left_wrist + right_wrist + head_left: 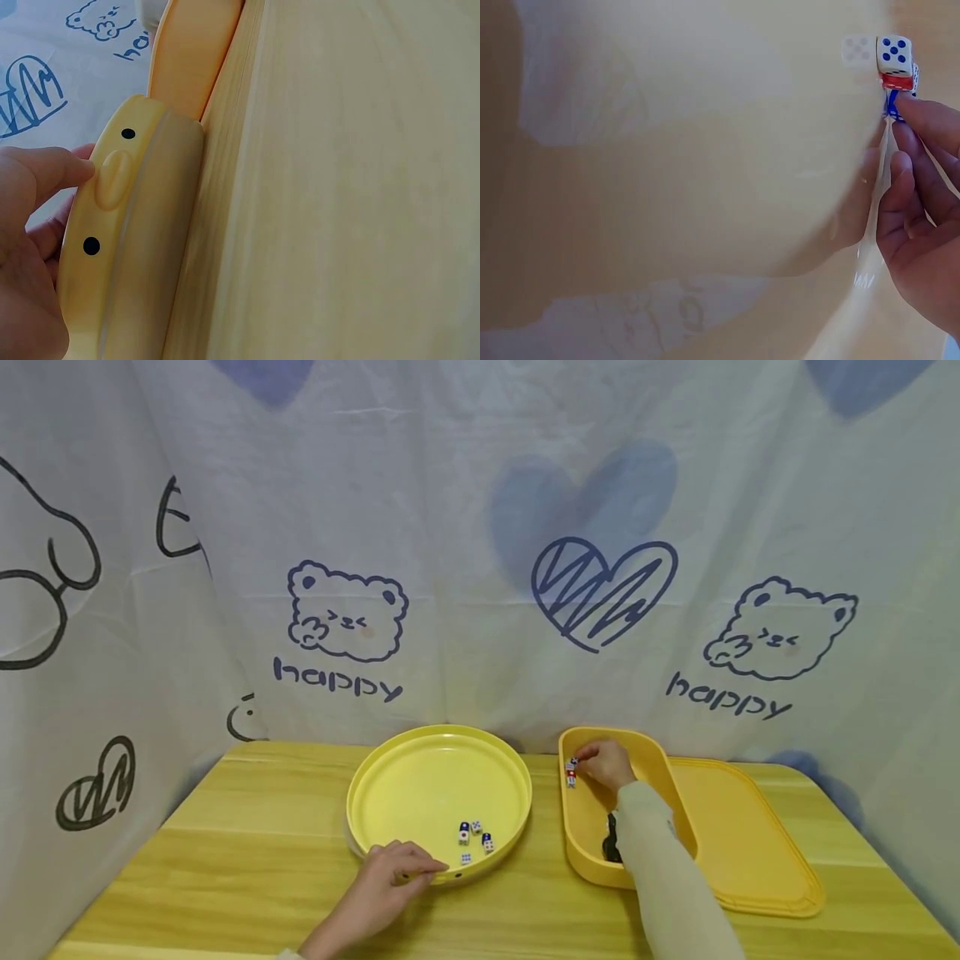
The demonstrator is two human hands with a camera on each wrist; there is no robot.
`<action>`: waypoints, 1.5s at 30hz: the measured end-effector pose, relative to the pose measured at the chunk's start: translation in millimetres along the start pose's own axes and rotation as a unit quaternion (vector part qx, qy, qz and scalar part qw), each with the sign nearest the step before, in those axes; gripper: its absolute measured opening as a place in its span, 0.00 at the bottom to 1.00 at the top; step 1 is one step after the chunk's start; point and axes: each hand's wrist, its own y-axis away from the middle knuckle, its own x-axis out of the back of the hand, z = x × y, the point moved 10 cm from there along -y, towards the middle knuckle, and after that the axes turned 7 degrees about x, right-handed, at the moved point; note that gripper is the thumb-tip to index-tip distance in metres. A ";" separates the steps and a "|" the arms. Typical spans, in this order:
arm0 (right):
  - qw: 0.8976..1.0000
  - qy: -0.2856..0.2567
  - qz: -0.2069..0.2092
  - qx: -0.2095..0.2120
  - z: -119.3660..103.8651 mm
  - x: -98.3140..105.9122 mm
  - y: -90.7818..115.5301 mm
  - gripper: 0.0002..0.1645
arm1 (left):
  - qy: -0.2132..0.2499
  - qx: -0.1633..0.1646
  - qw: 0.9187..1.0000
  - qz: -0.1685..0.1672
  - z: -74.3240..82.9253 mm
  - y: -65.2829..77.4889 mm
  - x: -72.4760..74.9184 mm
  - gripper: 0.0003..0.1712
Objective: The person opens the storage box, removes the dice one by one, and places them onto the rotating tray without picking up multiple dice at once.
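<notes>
My left hand [393, 881] grips the near rim of a round yellow tray [358, 793], thumb outside and fingers behind the wall in the left wrist view. White and blue dice [466, 858] lie in the tray's near right part. My right hand [609, 762] reaches into a deep orange-yellow box [660, 756]. In the right wrist view, its thumb and forefinger pinch a blue die [893, 105]. That die sits beside a red die [898, 81] and a white die [894, 52] with blue dots, along the box's left wall. The fingertips hide part of the blue die.
Black objects [612, 843] lie in the box's near part, partly hidden by the right sleeve [660, 860]. Against the box's right side lies a flat orange lid [757, 835]. A patterned cloth [465, 635] hangs behind the wooden table [247, 843].
</notes>
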 end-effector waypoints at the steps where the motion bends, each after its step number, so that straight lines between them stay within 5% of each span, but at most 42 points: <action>1: 1.000 0.004 0.000 0.002 0.1 0.5 -0.2 0.08 | -0.001 -0.002 1.000 0.001 0.4 0.1 -0.2 0.10; 16: 0.998 -0.028 -0.041 -0.027 1.5 2.5 -6.2 0.09 | 0.001 0.008 1.000 -0.002 -0.3 -0.5 0.9 0.11; 37: 0.995 -0.004 -0.079 0.054 -35.6 21.8 -2.4 0.12 | 0.004 0.011 1.000 -0.004 -1.9 -0.5 -0.7 0.11; 45: 0.995 -0.016 -0.055 0.086 -55.7 39.6 4.0 0.14 | 0.002 0.012 1.000 -0.003 -1.6 -0.5 -1.4 0.11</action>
